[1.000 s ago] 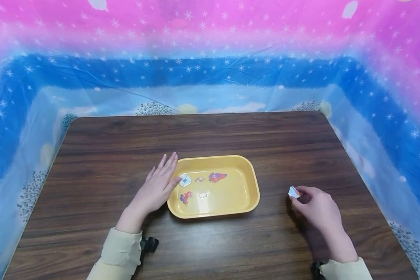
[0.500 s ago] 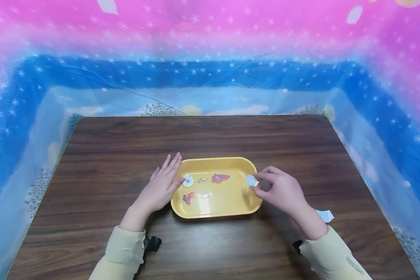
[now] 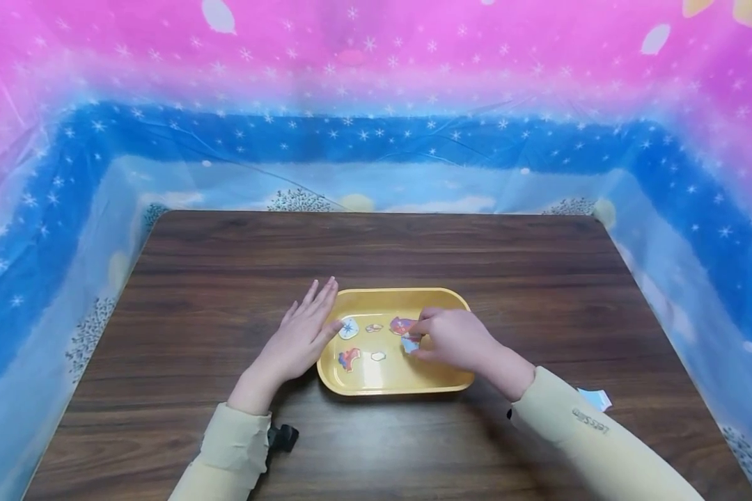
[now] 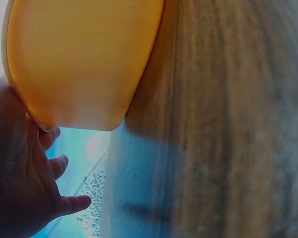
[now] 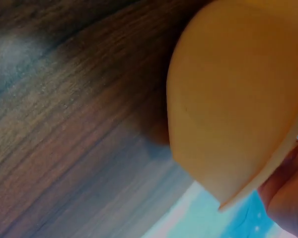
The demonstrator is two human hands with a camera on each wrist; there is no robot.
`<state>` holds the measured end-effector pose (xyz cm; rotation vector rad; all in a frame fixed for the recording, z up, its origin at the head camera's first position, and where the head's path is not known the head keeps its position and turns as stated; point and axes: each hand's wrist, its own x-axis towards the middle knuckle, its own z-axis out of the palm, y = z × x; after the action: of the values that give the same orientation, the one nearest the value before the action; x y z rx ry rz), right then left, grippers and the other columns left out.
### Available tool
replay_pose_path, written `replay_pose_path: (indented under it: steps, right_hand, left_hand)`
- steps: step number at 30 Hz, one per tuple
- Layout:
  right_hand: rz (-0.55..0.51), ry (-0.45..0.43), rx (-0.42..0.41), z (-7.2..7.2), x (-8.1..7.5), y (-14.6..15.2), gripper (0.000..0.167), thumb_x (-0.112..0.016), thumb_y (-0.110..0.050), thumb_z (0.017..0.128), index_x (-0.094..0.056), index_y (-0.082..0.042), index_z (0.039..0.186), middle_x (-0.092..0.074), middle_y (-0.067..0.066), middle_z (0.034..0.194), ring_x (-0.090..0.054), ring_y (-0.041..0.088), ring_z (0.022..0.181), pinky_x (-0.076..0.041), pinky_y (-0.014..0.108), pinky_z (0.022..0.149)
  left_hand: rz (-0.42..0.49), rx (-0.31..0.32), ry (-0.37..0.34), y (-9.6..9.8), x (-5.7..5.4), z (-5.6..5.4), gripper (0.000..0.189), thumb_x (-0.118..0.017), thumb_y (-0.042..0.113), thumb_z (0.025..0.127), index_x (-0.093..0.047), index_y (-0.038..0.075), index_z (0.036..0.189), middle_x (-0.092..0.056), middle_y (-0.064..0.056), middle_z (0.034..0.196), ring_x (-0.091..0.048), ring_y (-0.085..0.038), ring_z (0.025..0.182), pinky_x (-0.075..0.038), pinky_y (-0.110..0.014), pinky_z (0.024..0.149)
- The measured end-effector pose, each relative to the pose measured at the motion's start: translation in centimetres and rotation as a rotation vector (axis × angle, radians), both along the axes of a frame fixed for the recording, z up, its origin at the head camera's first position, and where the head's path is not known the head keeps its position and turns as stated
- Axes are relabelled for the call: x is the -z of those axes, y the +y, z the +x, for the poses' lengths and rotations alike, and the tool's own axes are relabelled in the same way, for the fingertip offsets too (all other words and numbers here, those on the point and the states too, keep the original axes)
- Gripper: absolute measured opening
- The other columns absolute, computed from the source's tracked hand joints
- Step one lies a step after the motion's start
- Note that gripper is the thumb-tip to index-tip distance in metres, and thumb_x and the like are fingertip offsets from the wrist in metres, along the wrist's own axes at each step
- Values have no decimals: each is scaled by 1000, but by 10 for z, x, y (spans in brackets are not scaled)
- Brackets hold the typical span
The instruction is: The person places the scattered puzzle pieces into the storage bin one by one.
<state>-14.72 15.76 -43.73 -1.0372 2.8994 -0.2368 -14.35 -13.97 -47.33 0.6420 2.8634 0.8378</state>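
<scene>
A yellow tray stands on the table, with several flat stickers on its floor. They include a white one with a blue star, a red and purple one, a red and blue one and a small white one. My left hand rests at the tray's left end, fingers straight and thumb over the rim. Reaching inside from the right, my right hand pinches a light-blue and red sticker low over the floor, just below the red and purple one. Its fingertips are partly hidden in the wrist view.
On the table right of the tray lies a light-blue scrap of paper, partly behind the right sleeve. The dark wooden table is surrounded by a pink and blue snowflake-patterned cloth.
My right hand has moved left from the table into the tray, carrying the sticker. The light-blue scrap came into sight behind it. My left hand stays at the rim.
</scene>
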Motion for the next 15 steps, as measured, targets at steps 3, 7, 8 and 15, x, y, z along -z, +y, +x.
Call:
replay_pose_path:
  steps: [3, 7, 8, 15]
  right_hand:
    - [34, -16, -41, 0, 3, -4, 11, -84, -32, 81, -79, -22, 84, -60, -10, 80, -56, 8, 66, -47, 27, 55]
    - [66, -36, -53, 0, 6, -8, 10, -84, -33, 80, -78, -25, 79, -59, -13, 78, -55, 6, 64, -45, 28, 53]
    - [72, -40, -58, 0, 7, -9, 11, -84, -33, 80, -76, -25, 77, -58, -13, 77, -54, 6, 64, -45, 29, 53]
    - [101, -48, -48, 0, 12, -16, 27, -85, -40, 79, -65, -25, 68, -53, -13, 72, -48, 5, 60, -44, 30, 51]
  left_hand:
    - [3, 3, 0, 0, 1, 0, 66, -41, 37, 110, -16, 7, 163, -11, -3, 170, -2, -31, 156, -12, -66, 120]
    - [4, 5, 4, 0, 2, -1, 67, -41, 39, 110, -16, 7, 164, -11, -3, 170, -2, -30, 157, -12, -66, 120]
    - [3, 5, 6, 0, 2, -1, 67, -41, 39, 110, -16, 7, 163, -11, -3, 170, -2, -30, 157, -12, -66, 120]
    - [1, 7, 12, -1, 3, -1, 66, -41, 38, 110, -17, 6, 163, -12, -3, 170, -3, -31, 157, -12, -66, 119]
